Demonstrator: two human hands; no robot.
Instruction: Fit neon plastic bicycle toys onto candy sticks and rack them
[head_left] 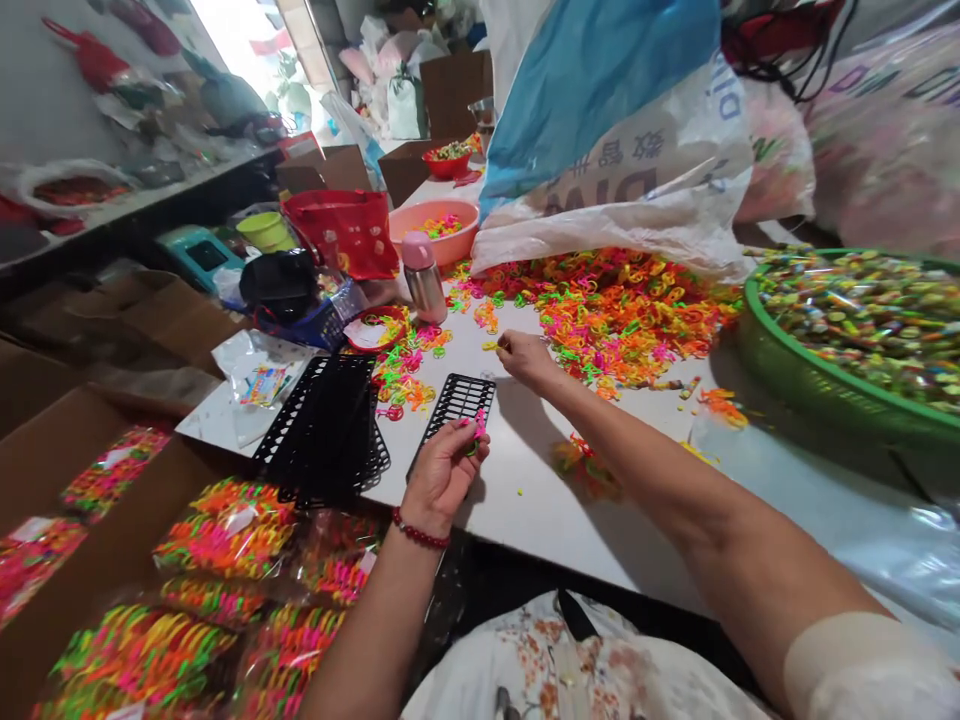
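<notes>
My left hand is closed on a few small plastic pieces, pink and green, above the near end of a black slotted tray. That tray lies flat on the white table. Farther off, my right hand pinches a small yellow plastic piece at the fingertips, close to the tabletop. Just right of it spreads a big heap of loose neon pieces, orange, pink, green and yellow. A smaller scatter of them lies left of the slotted tray.
Black perforated trays are stacked at left. A pink-lidded flask stands behind. A green basket of wrapped items is at right; a large woven sack rises behind the heap. Bagged pieces fill a carton at lower left.
</notes>
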